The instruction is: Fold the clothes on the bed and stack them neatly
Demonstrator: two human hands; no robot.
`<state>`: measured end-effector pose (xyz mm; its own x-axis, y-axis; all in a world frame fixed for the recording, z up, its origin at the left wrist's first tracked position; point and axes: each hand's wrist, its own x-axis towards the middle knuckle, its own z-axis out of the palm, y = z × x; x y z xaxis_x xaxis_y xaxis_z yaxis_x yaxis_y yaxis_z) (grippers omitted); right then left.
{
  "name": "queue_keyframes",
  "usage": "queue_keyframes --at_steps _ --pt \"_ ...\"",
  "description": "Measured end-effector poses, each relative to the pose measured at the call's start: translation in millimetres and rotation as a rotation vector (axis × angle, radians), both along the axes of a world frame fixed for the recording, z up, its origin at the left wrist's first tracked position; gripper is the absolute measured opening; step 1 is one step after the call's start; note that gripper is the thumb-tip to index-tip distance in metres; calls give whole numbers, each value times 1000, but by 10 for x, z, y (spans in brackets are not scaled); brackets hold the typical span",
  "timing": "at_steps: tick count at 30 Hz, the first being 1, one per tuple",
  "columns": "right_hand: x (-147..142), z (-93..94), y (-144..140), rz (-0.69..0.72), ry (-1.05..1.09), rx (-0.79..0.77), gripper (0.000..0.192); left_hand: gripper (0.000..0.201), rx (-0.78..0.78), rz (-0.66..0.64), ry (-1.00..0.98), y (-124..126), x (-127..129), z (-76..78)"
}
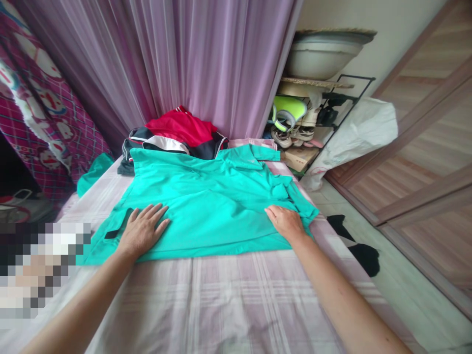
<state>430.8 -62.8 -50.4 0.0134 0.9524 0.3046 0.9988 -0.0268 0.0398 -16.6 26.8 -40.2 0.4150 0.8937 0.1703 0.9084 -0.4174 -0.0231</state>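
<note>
A turquoise jacket (206,206) lies spread across the bed, with wrinkles over its middle and its sleeves bunched toward the right. My left hand (143,228) rests flat on its left part, fingers stretched out and apart, next to a black strip (114,232) on the cloth. On the right part, my right hand (285,222) is closed, its fingers curled and pressed together against the fabric. The fingertips' hold on the cloth is partly hidden. Just behind the jacket sits a heap of red, navy and white clothing (180,129).
A plaid sheet (221,300) covers the bed. Purple curtains (206,64) hang behind it. At the right stand a shoe rack (328,128) with a large basin (324,54), a white bag (361,130) and a wooden wardrobe (413,162). Black cloth (363,258) lies on the floor.
</note>
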Motion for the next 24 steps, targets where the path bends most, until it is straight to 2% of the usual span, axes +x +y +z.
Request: queue_keyframes --at_steps 3,5,8,11,13,16,18,21,24 --pt "-240 107 -51 39 61 124 43 59 1 14 3 -3 19 4" --pt "-490 141 -75 121 99 179 45 59 -1 17 0 -10 27 7" --pt "-750 81 -115 233 79 35 49 58 3 24 -3 -30 33 17" --pt "-677 -31 -163 143 49 -180 51 57 1 33 -10 -50 37 30" --pt "-534 -63 -186 51 44 -251 51 56 -13 36 -26 -55 43 38" --pt "-491 6 -169 -80 51 -267 51 56 -26 40 -43 -52 56 46" --pt "-681 115 -101 -125 77 -192 53 57 -24 39 -37 -50 64 47" --pt "-1189 288 86 1 110 -39 54 57 -20 39 -37 -58 67 42" --pt "-1611 327 275 225 97 -33 53 56 -16 35 -64 -71 55 28"
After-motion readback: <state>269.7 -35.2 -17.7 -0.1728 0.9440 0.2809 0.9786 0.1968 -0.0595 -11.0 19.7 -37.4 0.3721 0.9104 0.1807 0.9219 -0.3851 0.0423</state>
